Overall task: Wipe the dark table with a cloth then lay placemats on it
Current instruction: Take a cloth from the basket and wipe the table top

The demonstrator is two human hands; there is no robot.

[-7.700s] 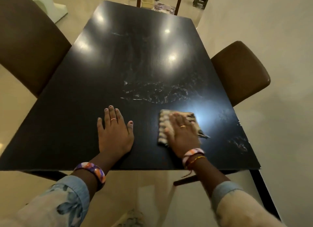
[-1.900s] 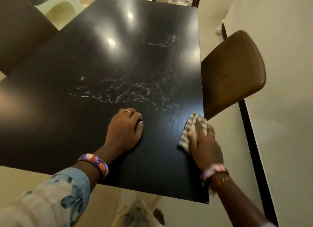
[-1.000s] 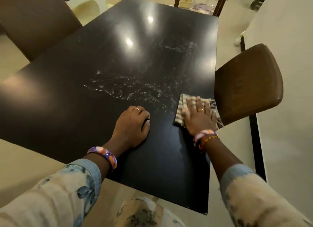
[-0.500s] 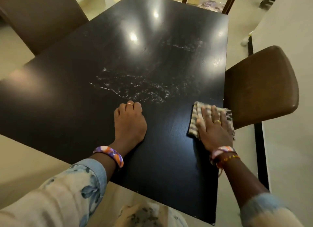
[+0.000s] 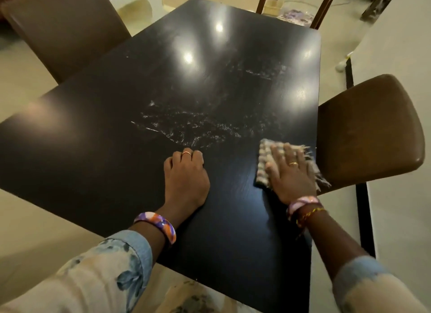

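Pale floor (image 5: 28,214) is seen all round a dark table (image 5: 105,137), whose glossy top is marked by ceiling-light reflections and by a broad patch of whitish smears (image 5: 196,128) near its middle, with a thinner streak farther back toward the right edge. A brown padded chair (image 5: 370,135) is drawn up at the table's right side, and a second brown chair (image 5: 67,30) is set at the far left corner. Beyond the far end, wooden legs and a small clear container can be made out on the floor, though not clearly.

A checked cloth (image 5: 264,155) with a frayed fringe is spread flat on the tabletop close to the right edge, its fringe reaching past that edge toward the chair seat. The cloth is pressed down by the right hand (image 5: 290,175), whose fingers are laid out straight and slightly spread on top of it; a ring is worn on one finger, and a pink band and a yellow thread are worn at the wrist.

The left hand (image 5: 186,175) is rested on the bare tabletop, just beside the near edge of the smears and well apart from the cloth. Its fingers are curled under into a loose fist and nothing is held in them. A ring is worn on it, and a purple and orange bangle (image 5: 158,225) is worn at the wrist, above a pale floral sleeve (image 5: 100,273).
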